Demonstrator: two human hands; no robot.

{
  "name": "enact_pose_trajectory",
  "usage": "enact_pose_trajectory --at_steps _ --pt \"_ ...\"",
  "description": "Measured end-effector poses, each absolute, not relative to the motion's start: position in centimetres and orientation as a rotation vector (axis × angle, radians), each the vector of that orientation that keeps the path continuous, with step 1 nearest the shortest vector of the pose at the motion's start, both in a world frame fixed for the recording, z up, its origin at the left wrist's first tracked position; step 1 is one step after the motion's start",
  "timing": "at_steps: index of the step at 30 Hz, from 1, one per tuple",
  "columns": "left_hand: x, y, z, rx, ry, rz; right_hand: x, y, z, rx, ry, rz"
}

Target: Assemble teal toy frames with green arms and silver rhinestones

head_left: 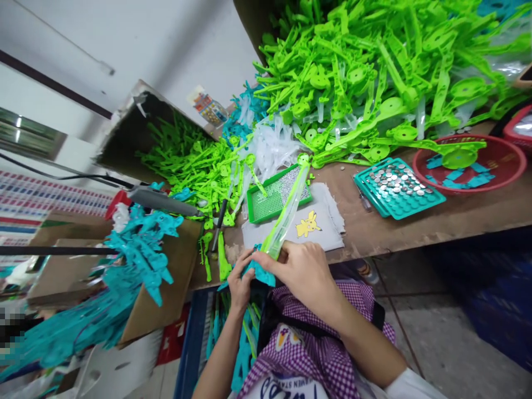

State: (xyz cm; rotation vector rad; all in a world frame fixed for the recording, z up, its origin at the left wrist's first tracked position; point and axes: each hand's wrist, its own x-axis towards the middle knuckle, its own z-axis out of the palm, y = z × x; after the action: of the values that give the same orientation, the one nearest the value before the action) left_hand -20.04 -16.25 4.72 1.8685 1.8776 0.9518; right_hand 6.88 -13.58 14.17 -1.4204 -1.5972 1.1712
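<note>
My left hand (241, 278) is closed on a teal plastic part (262, 274) just past the table's front edge. In my right hand (305, 271) is the near end of a long lime-green plastic piece (294, 195) with a clear strip along it. The green piece slants up and away from me, and its lower end meets the teal part between my hands. Fingers cover the joint, so I cannot tell how the two fit. Beneath the green piece lie a green tray (260, 206) of small metal bits and a grey cloth (328, 235) with a yellow cartoon print.
A large heap of lime-green parts (374, 72) fills the table's back. At right stand teal trays (434, 198) of silver discs and a red basket (521, 166). A cardboard box (160, 299) with teal parts stands left; a screwdriver (219, 224) lies nearer.
</note>
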Motion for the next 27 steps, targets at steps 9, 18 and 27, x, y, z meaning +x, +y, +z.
enact_pose_trajectory --at_steps 9,18,27 --pt "-19.5 -16.0 4.9 1.746 1.75 1.055 7.2 -13.3 14.2 -1.363 -1.64 1.203" --pt "-19.3 -16.1 5.2 1.783 1.732 1.074 7.4 -13.0 13.9 -1.255 -1.501 1.357" --pt "-19.3 -16.0 5.2 1.816 1.713 1.014 7.9 -13.3 11.6 -0.945 -1.265 1.671"
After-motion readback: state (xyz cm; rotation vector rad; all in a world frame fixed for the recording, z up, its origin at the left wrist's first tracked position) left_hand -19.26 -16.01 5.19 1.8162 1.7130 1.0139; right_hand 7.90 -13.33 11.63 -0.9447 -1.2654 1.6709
